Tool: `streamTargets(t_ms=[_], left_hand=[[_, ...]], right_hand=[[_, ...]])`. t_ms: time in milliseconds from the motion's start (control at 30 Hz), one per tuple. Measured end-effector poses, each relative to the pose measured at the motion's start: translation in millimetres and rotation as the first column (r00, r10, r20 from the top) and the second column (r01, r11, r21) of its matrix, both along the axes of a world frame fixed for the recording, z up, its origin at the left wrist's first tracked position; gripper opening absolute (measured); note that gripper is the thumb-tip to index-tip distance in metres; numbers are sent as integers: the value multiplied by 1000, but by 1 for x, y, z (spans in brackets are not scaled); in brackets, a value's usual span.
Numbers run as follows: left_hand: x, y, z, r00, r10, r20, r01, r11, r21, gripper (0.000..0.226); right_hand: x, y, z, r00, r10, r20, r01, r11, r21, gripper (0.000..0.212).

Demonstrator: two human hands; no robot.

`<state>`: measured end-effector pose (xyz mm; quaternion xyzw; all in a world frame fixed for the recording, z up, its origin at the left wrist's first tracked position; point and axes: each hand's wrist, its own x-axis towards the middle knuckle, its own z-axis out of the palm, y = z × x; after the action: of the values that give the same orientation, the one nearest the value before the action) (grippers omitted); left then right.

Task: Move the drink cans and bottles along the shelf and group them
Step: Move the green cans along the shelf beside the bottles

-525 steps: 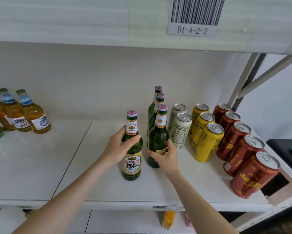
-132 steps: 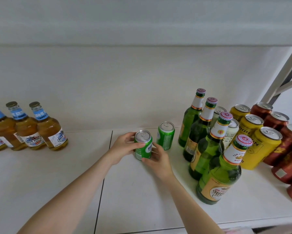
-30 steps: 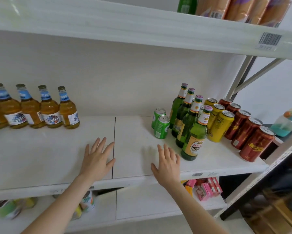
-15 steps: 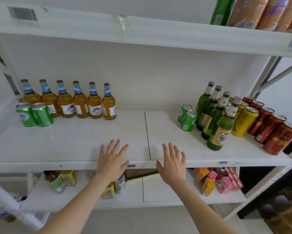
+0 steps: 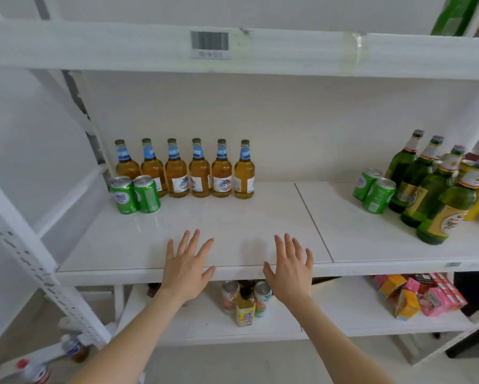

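The fingers (image 5: pixel 194 243) of the left hand (image 5: pixel 187 268) and of the right hand (image 5: pixel 289 268) are straight and fanned wide, holding nothing. Both palms face down at the front edge of the white shelf board (image 5: pixel 232 217); I cannot tell whether they press on it.

Ahead of the left fingers, off to the left, a left pair of short green aluminium cans (image 5: pixel 134 194) stands upright, just in front of a row of six amber glass bottles with blue neck labels (image 5: pixel 187 173). A matching right pair of green cans (image 5: pixel 374 189) stands well apart, just beside the tall green glass bottles (image 5: pixel 423 187).

I judge the left pair goes next. The left hand is nearer. The cans' long axis is vertical, so a sideways grasp suits.
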<state>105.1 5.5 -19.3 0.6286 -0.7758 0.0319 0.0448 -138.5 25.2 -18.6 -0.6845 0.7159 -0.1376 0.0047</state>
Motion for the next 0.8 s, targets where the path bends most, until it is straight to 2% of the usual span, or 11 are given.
streamTargets(t_ms=[300,600,800], left_hand=[[108,-57,7,994,112,-8,-112,990,-85,68],[213,-114,22,982,185,-38,-189,966,-175,68],[272,-157,29,980,183,-82,-195,964,-182,68]], right_hand=[[111,-68,1,999,41,2,-40,997,-70,69],[199,-133,14,996,85,-13,-85,996,-9,70],[258,-172,19,996,84,32,-81,993,-87,72]])
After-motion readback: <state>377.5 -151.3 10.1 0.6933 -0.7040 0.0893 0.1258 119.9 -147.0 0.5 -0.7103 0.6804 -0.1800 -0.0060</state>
